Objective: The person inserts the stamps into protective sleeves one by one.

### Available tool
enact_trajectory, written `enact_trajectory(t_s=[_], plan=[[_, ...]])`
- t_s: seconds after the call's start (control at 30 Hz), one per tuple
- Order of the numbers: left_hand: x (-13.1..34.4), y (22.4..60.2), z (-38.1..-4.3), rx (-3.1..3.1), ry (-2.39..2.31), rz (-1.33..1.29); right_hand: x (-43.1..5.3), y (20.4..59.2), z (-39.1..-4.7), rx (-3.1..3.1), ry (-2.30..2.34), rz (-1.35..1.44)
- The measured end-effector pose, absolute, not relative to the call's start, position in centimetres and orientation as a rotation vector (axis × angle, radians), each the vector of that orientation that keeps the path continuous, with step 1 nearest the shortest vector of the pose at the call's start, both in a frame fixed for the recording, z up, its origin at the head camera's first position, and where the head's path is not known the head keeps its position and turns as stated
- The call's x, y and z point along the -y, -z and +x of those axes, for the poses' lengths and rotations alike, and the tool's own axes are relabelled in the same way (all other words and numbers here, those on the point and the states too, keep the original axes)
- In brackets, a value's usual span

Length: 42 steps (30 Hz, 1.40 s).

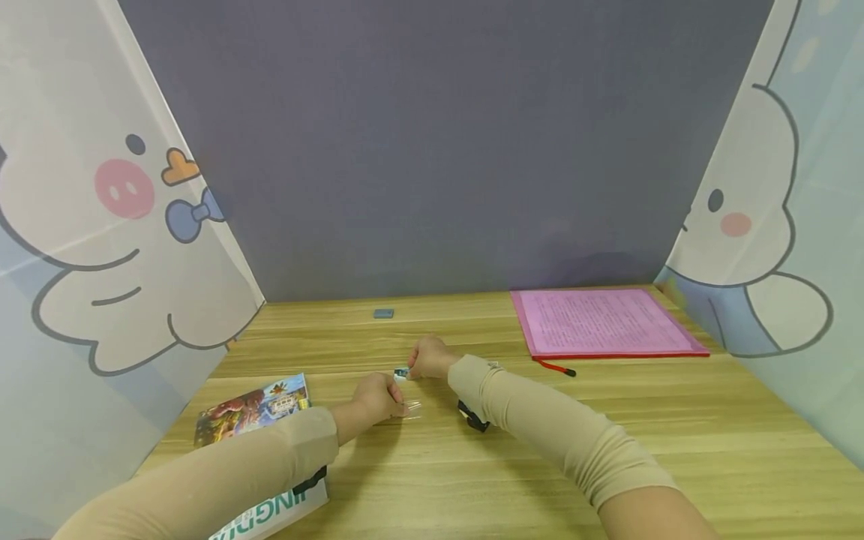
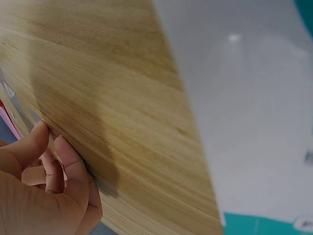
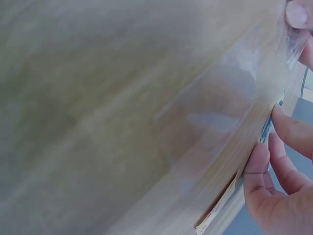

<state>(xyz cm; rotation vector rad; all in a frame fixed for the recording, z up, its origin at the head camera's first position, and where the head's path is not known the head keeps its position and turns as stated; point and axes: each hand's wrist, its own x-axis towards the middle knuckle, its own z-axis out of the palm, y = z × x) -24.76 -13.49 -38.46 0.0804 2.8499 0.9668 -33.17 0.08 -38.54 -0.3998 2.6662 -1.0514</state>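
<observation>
My left hand [image 1: 374, 397] pinches a piece of clear plastic film [image 1: 413, 409], maybe a small sleeve, low over the wooden table. Just beyond it, my right hand [image 1: 428, 358] pinches a small blue-patterned card [image 1: 401, 372] between thumb and fingers. In the right wrist view the card [image 3: 266, 128] shows edge-on, close to the plastic that the left hand [image 3: 299, 22] holds. More clear plastic [image 3: 210, 112] lies there on the tabletop. A thin flat piece [image 3: 215, 208] lies beside the right hand, its kind unclear. The left wrist view shows thumb and forefinger nearly meeting.
A colourful printed booklet or box [image 1: 253, 412] and a white box with green letters [image 1: 277, 517] are at the left, partly behind the left arm. A small grey-blue block [image 1: 383, 313] sits at the back. A pink zip folder [image 1: 604, 322] lies back right.
</observation>
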Motion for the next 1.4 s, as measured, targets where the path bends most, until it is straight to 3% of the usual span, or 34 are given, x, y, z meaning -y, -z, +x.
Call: enact_trajectory(t_s=[0.9, 1.4], plan=[[13.6, 37.5, -24.3, -2.796, -1.056, 0.099, 0.5, 38.4, -32.4, -2.704, 1.11, -0.52], [14.3, 36.8, -25.0, -2.707, -1.24, 0.105, -0.8, 37.8, -33.1, -2.56, 1.193, -0.396]])
